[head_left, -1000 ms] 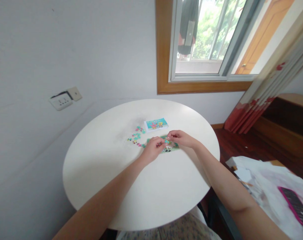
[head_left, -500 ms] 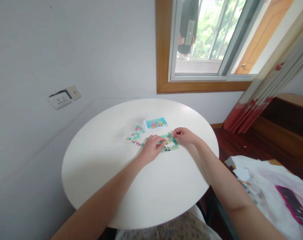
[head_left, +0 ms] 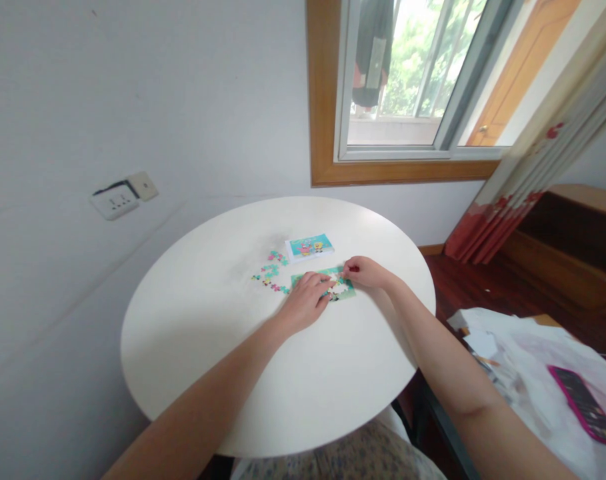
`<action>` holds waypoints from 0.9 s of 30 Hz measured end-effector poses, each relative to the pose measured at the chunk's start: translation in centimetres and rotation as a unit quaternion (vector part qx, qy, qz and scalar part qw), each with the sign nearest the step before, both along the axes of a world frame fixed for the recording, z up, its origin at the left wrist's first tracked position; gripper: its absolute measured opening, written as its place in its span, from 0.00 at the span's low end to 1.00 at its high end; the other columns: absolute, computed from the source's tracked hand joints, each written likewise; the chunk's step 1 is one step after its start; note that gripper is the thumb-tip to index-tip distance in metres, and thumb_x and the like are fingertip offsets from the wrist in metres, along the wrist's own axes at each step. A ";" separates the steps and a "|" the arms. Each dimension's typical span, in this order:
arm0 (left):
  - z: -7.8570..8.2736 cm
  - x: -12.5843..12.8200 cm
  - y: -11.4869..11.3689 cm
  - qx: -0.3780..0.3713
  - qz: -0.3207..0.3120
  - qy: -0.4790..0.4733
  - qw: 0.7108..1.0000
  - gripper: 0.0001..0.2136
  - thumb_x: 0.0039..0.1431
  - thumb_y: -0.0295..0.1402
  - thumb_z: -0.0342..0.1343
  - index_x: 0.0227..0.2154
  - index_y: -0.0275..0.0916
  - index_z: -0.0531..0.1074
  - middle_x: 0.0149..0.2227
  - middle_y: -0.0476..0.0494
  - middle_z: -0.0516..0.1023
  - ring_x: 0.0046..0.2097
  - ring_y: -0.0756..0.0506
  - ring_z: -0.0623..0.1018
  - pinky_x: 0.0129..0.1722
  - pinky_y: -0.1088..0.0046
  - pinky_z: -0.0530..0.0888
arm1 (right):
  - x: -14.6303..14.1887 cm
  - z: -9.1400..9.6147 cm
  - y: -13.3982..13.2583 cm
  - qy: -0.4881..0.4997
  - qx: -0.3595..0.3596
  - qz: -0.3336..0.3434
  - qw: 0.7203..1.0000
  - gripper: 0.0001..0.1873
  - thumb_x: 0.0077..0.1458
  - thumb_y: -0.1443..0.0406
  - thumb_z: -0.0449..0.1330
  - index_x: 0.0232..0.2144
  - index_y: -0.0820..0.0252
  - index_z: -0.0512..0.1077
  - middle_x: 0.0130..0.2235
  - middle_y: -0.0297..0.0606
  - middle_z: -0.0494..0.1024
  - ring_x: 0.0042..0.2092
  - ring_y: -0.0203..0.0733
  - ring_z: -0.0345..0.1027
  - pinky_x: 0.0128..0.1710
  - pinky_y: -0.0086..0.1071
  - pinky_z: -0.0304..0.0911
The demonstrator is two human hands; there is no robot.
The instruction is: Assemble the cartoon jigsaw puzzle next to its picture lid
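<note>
A partly filled jigsaw puzzle [head_left: 351,292] with a green border lies flat on the white round table [head_left: 303,387]. White gaps show in its middle. My left hand [head_left: 307,301] rests over its left part, fingers stretched out and lying on it, hiding that side. At the puzzle's upper right edge, my right hand [head_left: 367,273] has its thumb and fingers pinched together; whatever is between them is too small to make out. Loose puzzle pieces [head_left: 270,271], several in green, pink and yellow, are scattered left of my left hand.
Behind the puzzle lies a blue box with cartoon figures [head_left: 310,247]. A wall with a socket [head_left: 115,201] and a window stands beyond the table. On the right, a phone with a pink edge [head_left: 583,405] lies on white plastic [head_left: 513,353].
My left hand has flattened, its fingers now spread over the puzzle's left part. My right hand stays pinched at the upper right edge, nearly unmoved. The view has shifted slightly.
</note>
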State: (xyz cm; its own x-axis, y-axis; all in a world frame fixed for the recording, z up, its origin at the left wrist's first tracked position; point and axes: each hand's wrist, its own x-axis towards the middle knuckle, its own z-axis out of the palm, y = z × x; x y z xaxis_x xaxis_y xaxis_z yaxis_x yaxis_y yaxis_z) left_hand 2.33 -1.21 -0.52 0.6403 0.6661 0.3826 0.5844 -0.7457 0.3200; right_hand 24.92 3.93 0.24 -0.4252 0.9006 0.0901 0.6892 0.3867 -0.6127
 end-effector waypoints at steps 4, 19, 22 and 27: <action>-0.1 0.0 0.0 -0.003 0.003 0.008 1.000 0.16 0.61 0.29 0.50 0.51 0.44 0.69 0.50 0.43 0.71 0.54 0.41 0.66 0.56 0.58 0.63 | -0.2 0.1 -0.1 -0.018 0.007 -0.006 1.000 0.11 0.50 0.62 0.54 0.22 0.62 0.71 0.21 0.31 0.66 0.26 0.32 0.55 0.27 0.27 0.50; 0.0 0.0 0.0 0.015 0.002 0.052 0.999 0.15 0.63 0.32 0.48 0.51 0.44 0.69 0.51 0.42 0.71 0.55 0.41 0.65 0.55 0.57 0.63 | -0.4 0.7 -0.4 -0.024 0.015 -0.014 1.000 0.09 0.50 0.64 0.55 0.23 0.63 0.71 0.22 0.31 0.67 0.26 0.32 0.55 0.27 0.27 0.49; 0.0 0.0 0.0 0.020 -0.001 0.053 0.998 0.15 0.63 0.32 0.48 0.51 0.44 0.69 0.51 0.42 0.71 0.54 0.41 0.65 0.55 0.58 0.63 | -0.2 0.6 -0.4 -0.016 0.006 -0.018 1.000 0.10 0.49 0.63 0.54 0.23 0.63 0.70 0.21 0.31 0.66 0.25 0.32 0.54 0.27 0.28 0.49; -0.1 -0.1 0.0 0.018 -0.001 0.054 0.998 0.15 0.63 0.32 0.47 0.51 0.44 0.69 0.51 0.42 0.71 0.54 0.40 0.65 0.55 0.58 0.63 | 0.1 0.8 -0.5 0.013 -0.028 -0.010 0.999 0.11 0.49 0.61 0.54 0.23 0.62 0.69 0.21 0.29 0.64 0.25 0.32 0.54 0.27 0.28 0.50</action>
State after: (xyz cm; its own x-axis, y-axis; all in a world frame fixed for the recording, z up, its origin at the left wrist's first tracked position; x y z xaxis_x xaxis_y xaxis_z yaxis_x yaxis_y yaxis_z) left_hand 2.26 -1.19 -0.65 0.6800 0.6524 0.3346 0.6133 -0.7562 0.2281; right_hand 25.03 3.39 1.07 -0.4054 0.9127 0.0512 0.6795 0.3383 -0.6511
